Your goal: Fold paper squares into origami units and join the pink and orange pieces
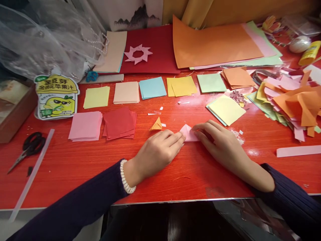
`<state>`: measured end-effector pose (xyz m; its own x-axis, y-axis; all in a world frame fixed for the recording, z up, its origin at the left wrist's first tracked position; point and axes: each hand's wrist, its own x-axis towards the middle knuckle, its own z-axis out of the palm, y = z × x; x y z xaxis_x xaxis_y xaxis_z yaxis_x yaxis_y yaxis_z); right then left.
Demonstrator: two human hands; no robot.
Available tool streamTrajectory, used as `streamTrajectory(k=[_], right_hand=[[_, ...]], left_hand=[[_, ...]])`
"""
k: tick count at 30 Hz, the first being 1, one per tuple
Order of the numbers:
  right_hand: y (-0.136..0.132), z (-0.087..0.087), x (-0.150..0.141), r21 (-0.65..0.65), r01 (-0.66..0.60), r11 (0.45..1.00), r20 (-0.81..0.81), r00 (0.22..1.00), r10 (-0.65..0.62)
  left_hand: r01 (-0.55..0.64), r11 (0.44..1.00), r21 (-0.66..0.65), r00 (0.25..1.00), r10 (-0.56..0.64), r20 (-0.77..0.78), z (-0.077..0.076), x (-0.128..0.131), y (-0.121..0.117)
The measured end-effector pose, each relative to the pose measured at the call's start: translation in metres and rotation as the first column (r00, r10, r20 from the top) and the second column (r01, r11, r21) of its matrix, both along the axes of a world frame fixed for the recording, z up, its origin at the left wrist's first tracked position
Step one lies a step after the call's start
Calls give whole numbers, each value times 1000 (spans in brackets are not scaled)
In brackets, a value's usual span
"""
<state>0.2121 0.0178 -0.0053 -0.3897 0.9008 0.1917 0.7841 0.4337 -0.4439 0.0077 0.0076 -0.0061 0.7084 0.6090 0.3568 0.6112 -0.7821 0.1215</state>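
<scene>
A small pink piece of folded paper lies on the red table, its top rising to a point. At its left edge, my left hand presses down with the fingers held together. The bent fingers of my right hand hold its right side, and their tips cover part of it. Just beyond my left hand sits a small orange folded paper piece. White scraps lie around it. Beyond my right hand is a tilted stack of pale yellow squares with blue under them.
Two rows of square stacks include pink, red and blue. Scissors and a translucent strip lie left. Paper offcuts pile up right. A pink paper ring rests on red sheets at the back.
</scene>
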Motion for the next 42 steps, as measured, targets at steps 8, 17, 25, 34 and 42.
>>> streamTrajectory(k=[8, 17, 25, 34, 42], right_hand=[[-1, 0, 0, -6, -5, 1000, 9, 1000, 5], [-2, 0, 0, 10, 5, 1000, 37, 999, -5], [0, -5, 1, 50, -3, 999, 100, 995, -2], [-26, 2, 13, 292, -351, 890, 159, 935, 317], [-35, -1, 17, 142, -352, 925, 225, 922, 316]], left_hand=[[4, 1000, 4, 1000, -4, -27, -1, -1, -1], [3, 1000, 17, 999, -3, -46, 0, -1, -1], [8, 1000, 10, 995, -7, -102, 1, 1, -1], [29, 1000, 6, 986, -28, -164, 4, 3, -1], [59, 991, 120, 985, -38, -168, 10, 6, -4]])
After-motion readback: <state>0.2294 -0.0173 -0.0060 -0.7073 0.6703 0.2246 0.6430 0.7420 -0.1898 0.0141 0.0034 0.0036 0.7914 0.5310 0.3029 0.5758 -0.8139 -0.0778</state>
